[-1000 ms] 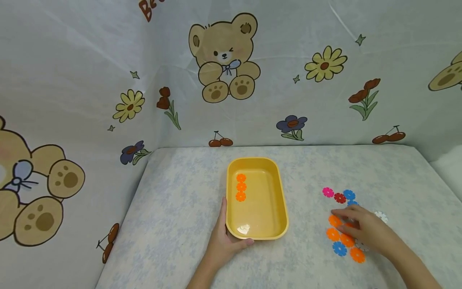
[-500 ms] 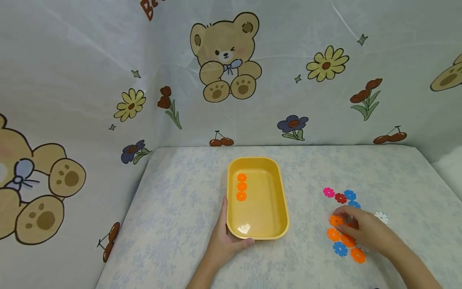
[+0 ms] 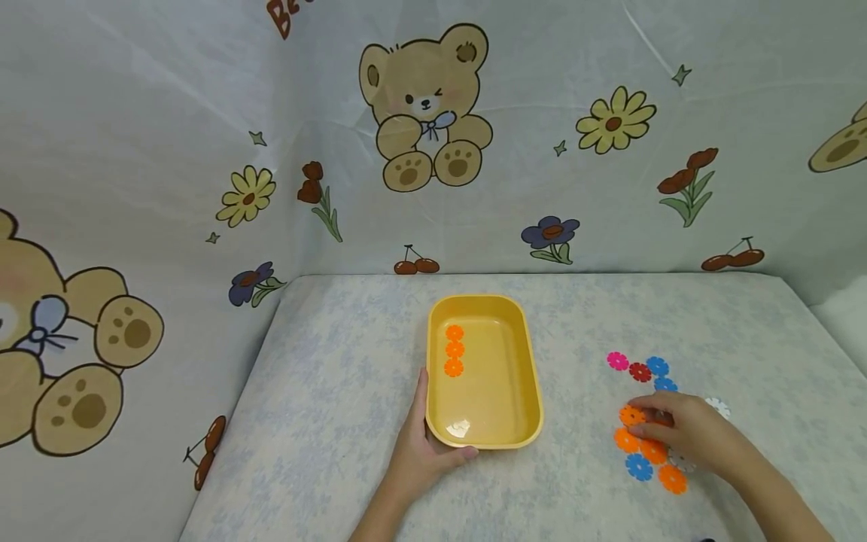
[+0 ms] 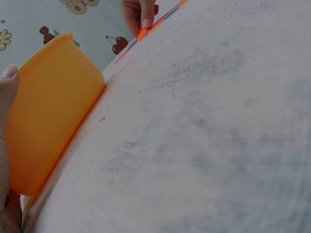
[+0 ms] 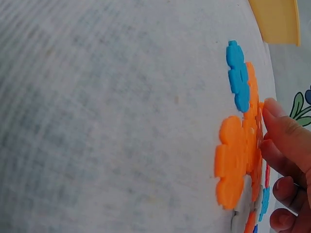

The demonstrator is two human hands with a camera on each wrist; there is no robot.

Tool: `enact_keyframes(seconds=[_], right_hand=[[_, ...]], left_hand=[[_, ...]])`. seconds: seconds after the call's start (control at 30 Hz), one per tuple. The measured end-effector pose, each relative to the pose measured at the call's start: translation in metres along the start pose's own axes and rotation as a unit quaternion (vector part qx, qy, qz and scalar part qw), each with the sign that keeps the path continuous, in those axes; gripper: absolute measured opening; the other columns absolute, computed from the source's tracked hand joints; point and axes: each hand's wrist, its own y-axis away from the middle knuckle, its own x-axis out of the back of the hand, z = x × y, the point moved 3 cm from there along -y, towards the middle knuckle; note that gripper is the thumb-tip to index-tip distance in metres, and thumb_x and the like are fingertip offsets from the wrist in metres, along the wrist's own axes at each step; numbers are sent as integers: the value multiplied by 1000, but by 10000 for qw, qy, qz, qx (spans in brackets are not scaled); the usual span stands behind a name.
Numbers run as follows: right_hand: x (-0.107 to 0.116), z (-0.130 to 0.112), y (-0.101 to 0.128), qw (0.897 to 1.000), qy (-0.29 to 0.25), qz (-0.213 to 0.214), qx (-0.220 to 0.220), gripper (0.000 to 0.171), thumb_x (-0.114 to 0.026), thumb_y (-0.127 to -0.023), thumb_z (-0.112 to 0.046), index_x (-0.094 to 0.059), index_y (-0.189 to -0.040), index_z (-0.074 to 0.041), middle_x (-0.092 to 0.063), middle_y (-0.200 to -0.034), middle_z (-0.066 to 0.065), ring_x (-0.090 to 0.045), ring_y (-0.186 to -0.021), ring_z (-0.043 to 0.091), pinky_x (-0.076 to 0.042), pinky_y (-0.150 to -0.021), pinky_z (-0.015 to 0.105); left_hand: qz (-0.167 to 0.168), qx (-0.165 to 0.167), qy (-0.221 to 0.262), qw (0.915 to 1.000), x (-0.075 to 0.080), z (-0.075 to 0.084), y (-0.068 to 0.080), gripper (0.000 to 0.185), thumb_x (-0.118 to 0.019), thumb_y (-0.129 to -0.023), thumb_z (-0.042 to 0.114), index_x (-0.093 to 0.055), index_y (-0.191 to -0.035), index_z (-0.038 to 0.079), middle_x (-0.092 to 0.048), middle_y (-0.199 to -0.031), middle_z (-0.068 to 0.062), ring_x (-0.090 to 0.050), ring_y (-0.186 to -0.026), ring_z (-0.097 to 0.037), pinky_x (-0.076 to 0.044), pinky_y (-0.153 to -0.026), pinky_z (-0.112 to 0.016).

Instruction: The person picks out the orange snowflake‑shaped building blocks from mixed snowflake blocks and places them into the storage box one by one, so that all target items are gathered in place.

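A yellow tray (image 3: 535, 376) stands mid-table with three orange flower discs (image 3: 454, 350) in a row along its left side. My left hand (image 3: 427, 438) grips the tray's near-left corner, thumb on the front rim; the left wrist view shows the tray wall (image 4: 53, 107) against that hand. My right hand (image 3: 646, 423) is at a cluster of loose discs to the right, its fingers curled and pinching the edge of an orange flower disc (image 3: 631, 415). The right wrist view shows fingertips (image 5: 274, 114) against the orange discs (image 5: 235, 165), with a blue disc (image 5: 238, 75) beyond them.
Around the right hand lie pink (image 3: 617, 361), red (image 3: 640, 371), blue (image 3: 656, 366), white (image 3: 718, 407) and more orange discs (image 3: 672, 479). Cartoon-print cloth walls (image 3: 420, 113) close the table at the back and left. Pale patterned cloth (image 3: 339, 376) covers the table.
The right hand's fingers have curled in from lying flat over the discs and closed on the orange disc. The left hand and tray have not moved.
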Motion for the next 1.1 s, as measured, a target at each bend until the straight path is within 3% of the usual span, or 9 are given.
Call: enact_keyframes(seconds=[0.13,0.3,0.6,0.83,1.1], right_hand=[[2,-6,-6,9989,-30,437,142,48,-78,-81,-44,-71,-115,-10,-54,-78,-6,-44,-66,4,-38,-52,19],[7,-27,-20,9910,13,1126,718,33,-79,-84,-29,-73,-109,-9,-55,-79,-6,-37,-59,4,-30,-47,22],[9,-88,-54,9688,-191,1848,1641,27,-82,-82,-20,-75,-107,-12,-61,-82,-9,-41,-65,4,-37,-51,18],[4,-138,-77,9729,-467,1503,1697,32,-81,-82,-27,-75,-111,-14,-64,-86,-7,-50,-76,12,-47,-62,18],[-20,-179,-95,9675,-517,983,2270,28,-82,-81,-28,-76,-105,-16,-61,-82,-12,-53,-81,11,-52,-72,22]], left_hand=[[21,-1,-62,10000,1,1,0,129,-90,-74,21,5,-161,28,-4,-167,14,-11,-154,-12,-17,-114,-7],[27,27,-46,10000,2,0,0,128,-90,-74,21,5,-161,28,-4,-167,14,-12,-154,-12,-17,-114,-7],[-23,106,-20,9999,2,-1,-1,128,-90,-74,23,4,-161,28,-3,-167,11,-11,-154,-17,-17,-112,-4],[4,188,-18,9998,3,-1,0,129,-91,-72,26,3,-161,28,-4,-167,12,-10,-154,-13,-16,-112,-3],[-52,104,-74,9999,3,-1,-1,127,-90,-73,28,2,-161,29,-5,-167,14,-12,-154,-12,-17,-112,-4]])
